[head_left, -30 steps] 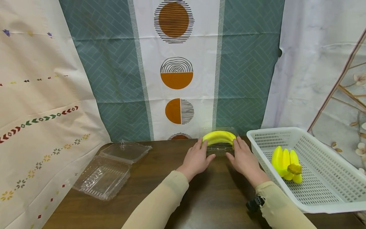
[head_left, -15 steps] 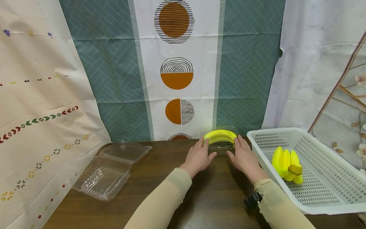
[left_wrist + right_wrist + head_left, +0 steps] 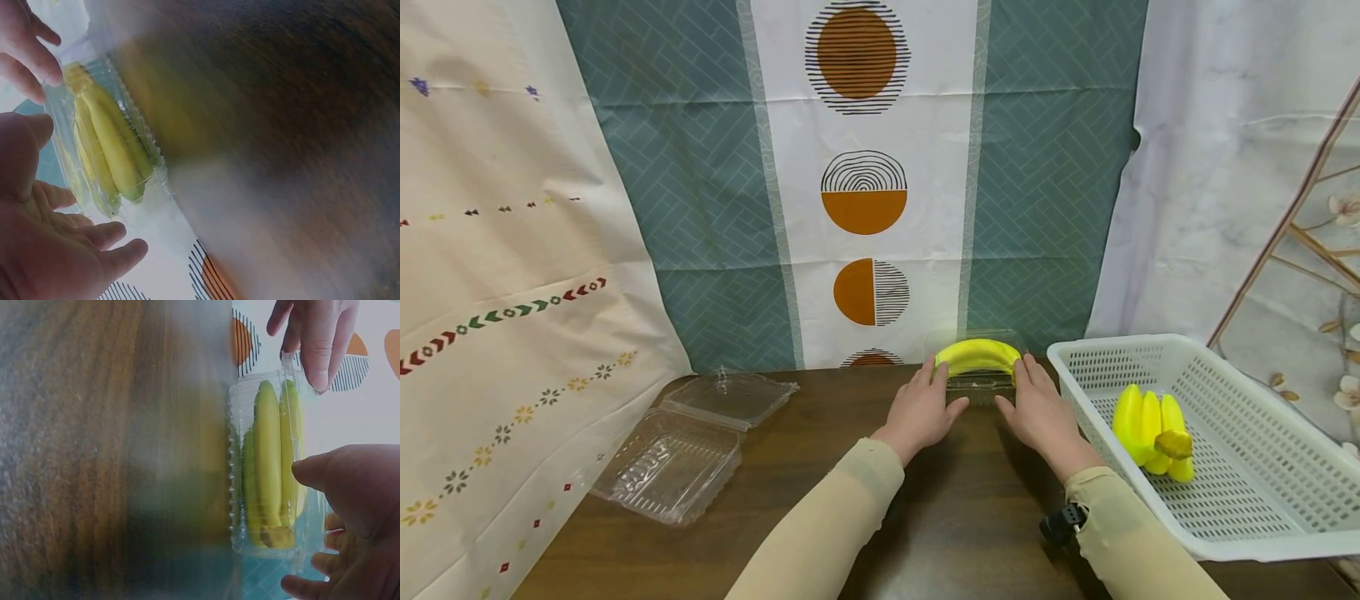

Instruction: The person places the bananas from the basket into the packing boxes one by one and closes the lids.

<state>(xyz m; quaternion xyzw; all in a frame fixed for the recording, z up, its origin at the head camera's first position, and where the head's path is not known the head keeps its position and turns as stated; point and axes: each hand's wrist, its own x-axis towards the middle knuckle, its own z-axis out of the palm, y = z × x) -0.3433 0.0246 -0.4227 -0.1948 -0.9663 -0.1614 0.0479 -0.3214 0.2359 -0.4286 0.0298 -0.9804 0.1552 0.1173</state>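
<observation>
A bunch of yellow bananas (image 3: 977,357) sits in a clear plastic clamshell box (image 3: 981,385) at the back of the table. My left hand (image 3: 919,412) is at the box's left end, fingers fairly straight and pointing forward along it. At the right end, my right hand (image 3: 1042,417) mirrors it, thumb toward the front. Through the clear wall in the left wrist view, several bananas (image 3: 112,144) lie side by side. The right wrist view shows my right thumb over the upper front edge of the box (image 3: 265,553), its other fingers spread beyond the end.
On the left, another clear clamshell box (image 3: 673,467) lies with its lid folded back. A white perforated basket (image 3: 1247,546) stands on the right, holding a second bunch of bananas (image 3: 1150,429). A patterned curtain (image 3: 880,217) hangs right behind the table (image 3: 955,517).
Both hands and the box with the bananas have shifted slightly to the right since a second ago. Over the last half second they have stayed almost still.
</observation>
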